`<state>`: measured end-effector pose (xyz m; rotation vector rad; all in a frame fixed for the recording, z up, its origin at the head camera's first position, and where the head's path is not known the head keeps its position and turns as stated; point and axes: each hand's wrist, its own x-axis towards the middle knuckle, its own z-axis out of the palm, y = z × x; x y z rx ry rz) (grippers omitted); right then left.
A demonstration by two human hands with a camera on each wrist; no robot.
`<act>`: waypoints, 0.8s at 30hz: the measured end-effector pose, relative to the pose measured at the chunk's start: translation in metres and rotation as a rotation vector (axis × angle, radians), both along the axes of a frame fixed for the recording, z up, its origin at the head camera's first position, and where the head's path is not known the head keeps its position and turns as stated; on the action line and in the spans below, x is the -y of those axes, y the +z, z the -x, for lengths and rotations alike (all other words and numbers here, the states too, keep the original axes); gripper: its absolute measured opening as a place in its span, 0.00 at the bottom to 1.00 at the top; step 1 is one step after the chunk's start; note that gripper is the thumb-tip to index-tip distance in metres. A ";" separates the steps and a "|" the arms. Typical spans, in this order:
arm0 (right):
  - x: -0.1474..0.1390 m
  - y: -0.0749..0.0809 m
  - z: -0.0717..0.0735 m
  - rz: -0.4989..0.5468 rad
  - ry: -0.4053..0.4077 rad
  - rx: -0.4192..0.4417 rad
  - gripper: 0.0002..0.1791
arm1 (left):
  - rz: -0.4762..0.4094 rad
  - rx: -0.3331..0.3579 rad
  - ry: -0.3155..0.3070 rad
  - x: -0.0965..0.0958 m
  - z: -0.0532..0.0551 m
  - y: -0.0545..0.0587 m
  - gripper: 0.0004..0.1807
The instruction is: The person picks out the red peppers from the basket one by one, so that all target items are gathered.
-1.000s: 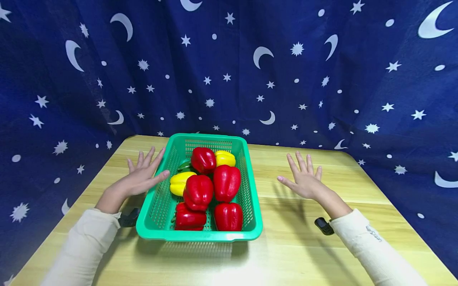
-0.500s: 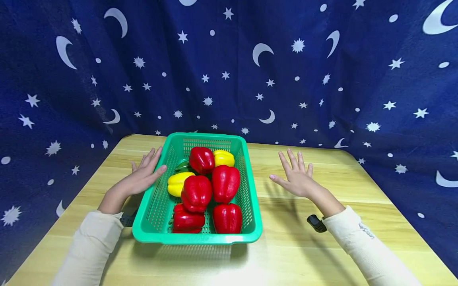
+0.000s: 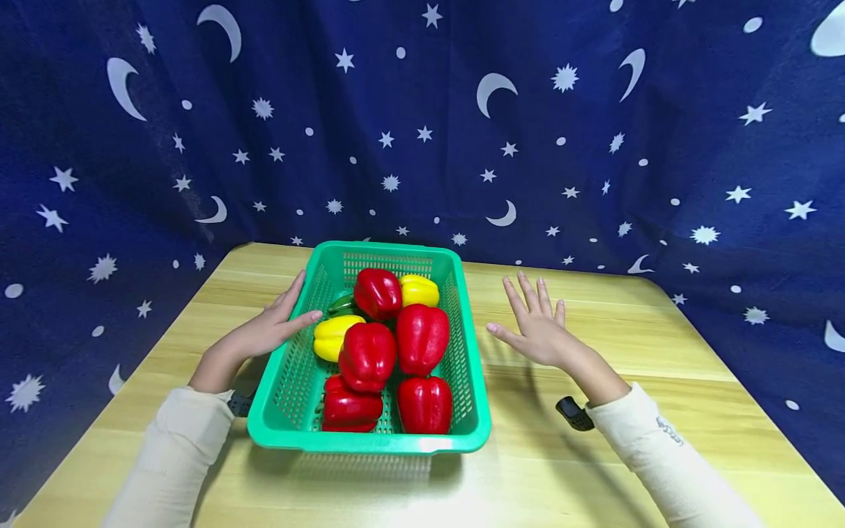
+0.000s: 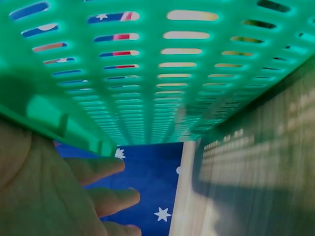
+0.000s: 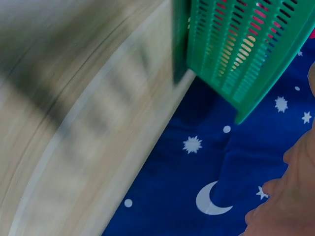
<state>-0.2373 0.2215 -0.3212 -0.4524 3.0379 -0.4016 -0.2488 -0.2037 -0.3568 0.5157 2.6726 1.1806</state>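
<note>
A green plastic basket [image 3: 370,443] stands on the wooden table, holding several red bell peppers [image 3: 422,339], two yellow bell peppers [image 3: 336,338] and a small dark green vegetable [image 3: 343,303] partly hidden by a red one. My left hand [image 3: 267,331] lies along the basket's left rim, thumb reaching over the rim and fingers straight on the outer side. The left wrist view shows that hand [image 4: 54,191] under the rim beside the slotted wall [image 4: 147,88]. To the basket's right, my right hand [image 3: 538,334] hovers with fingers spread, apart from it and holding nothing.
The light wooden table [image 3: 634,330] extends on both sides of the basket. A dark blue curtain [image 3: 422,95] with white moons and stars hangs behind and around it. A black wrist device [image 3: 574,414] sits at the right cuff.
My right hand has moved left, closer to the basket. My left hand has come in against the left rim. The basket and its peppers keep their arrangement; the head view has shifted slightly.
</note>
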 end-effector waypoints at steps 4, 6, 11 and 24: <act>0.005 -0.001 0.000 0.033 0.017 -0.007 0.46 | -0.029 0.016 -0.005 -0.001 0.002 -0.002 0.45; 0.008 -0.002 0.000 0.049 0.026 -0.010 0.46 | -0.032 0.018 -0.003 -0.001 0.001 -0.002 0.44; 0.014 -0.005 -0.001 0.123 0.053 -0.016 0.46 | -0.039 0.034 0.004 -0.001 -0.001 -0.002 0.42; 0.036 0.000 -0.004 0.303 0.150 -0.009 0.46 | -0.047 0.041 -0.005 -0.003 -0.005 0.003 0.41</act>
